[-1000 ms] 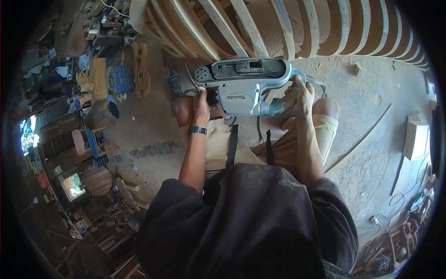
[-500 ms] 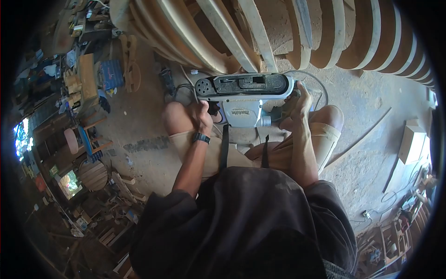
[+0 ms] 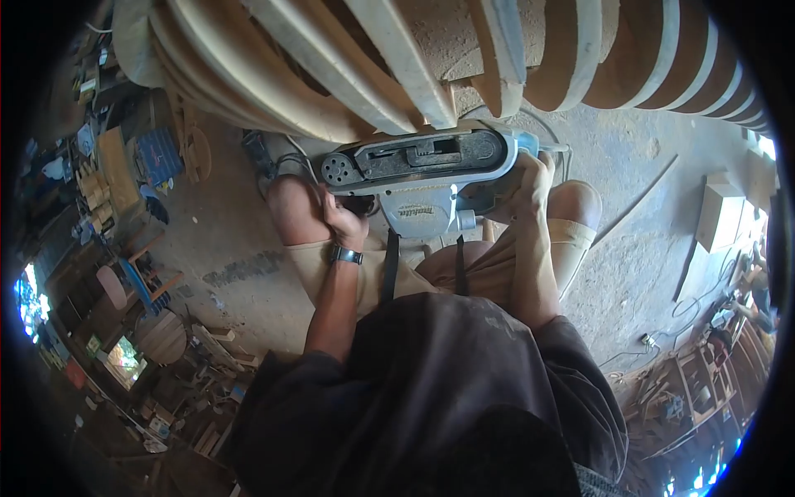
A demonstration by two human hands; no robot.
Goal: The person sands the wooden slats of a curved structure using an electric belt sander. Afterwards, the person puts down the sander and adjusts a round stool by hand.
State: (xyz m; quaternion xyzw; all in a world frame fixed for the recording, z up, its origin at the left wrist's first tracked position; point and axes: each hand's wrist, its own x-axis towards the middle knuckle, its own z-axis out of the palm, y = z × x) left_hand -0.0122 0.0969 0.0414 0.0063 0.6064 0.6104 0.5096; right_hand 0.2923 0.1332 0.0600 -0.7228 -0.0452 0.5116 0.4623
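Note:
A Makita belt sander [image 3: 418,212] is held on its side across my knees, its black side housing facing up. My right hand [image 3: 532,180] is closed around the handle at its right end. My left hand [image 3: 344,222], below a wristwatch [image 3: 348,255], is closed on the left end, with its fingers partly hidden under the tool. Right beyond the sander stand the curved wooden ribs [image 3: 406,70] of a large frame. The sander's far edge lies close against the lower rib ends; contact cannot be made out.
A cable [image 3: 566,149] loops on the concrete floor [image 3: 240,224] behind my right hand. A thin wooden strip [image 3: 638,199] and a pale box [image 3: 719,214] lie to the right. Blue-seated stool [image 3: 145,282], boards and clutter fill the left side.
The sander and both hands have shifted slightly left in view, and the sander looks closer and tilted a little. The ribs now appear larger and lower. Both hands keep their hold.

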